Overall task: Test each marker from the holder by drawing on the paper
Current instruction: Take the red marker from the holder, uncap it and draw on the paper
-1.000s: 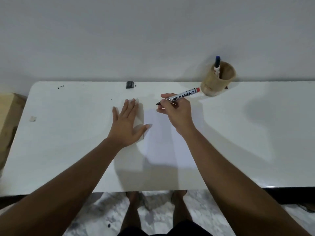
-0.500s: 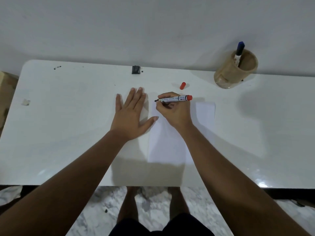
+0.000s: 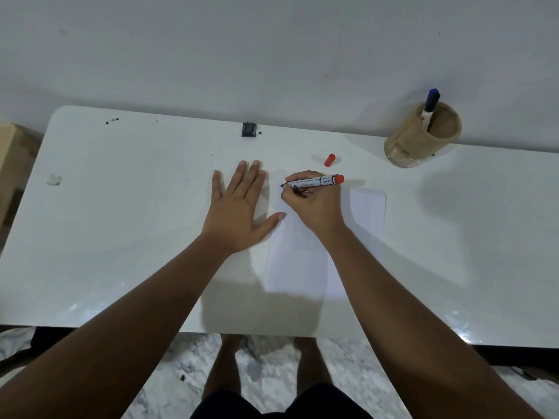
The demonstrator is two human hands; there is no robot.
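Fingers first: the right hand [image 3: 314, 204] has its fingers pinched round a red-ended permanent marker [image 3: 314, 182] in a normal writing grip, tip aimed left at the far edge of the paper [image 3: 299, 267]. The left hand [image 3: 239, 213] is flat, fingers stretched out and gripping nothing, pressed down with its thumb at the sheet's left edge, probably so the paper doesn't slide while the pen drags.

Working down by size. White table [image 3: 121, 222] takes up most of the view, paper in the middle. The tan holder [image 3: 423, 137] sits back right, well out of the way, with one blue-capped marker [image 3: 429, 108] left standing in it, presumably next up for testing. The red cap [image 3: 330, 160] lies just beyond the writing hand, handy for recapping. A small black object [image 3: 249, 129] sits at the back edge, can't tell what it is.

Hard to see:
- whether the tip is actually touching, the hand covers that spot
- any ink marks, none visible on the bare parts of the paper
- the paper's far left corner, lost under the hands
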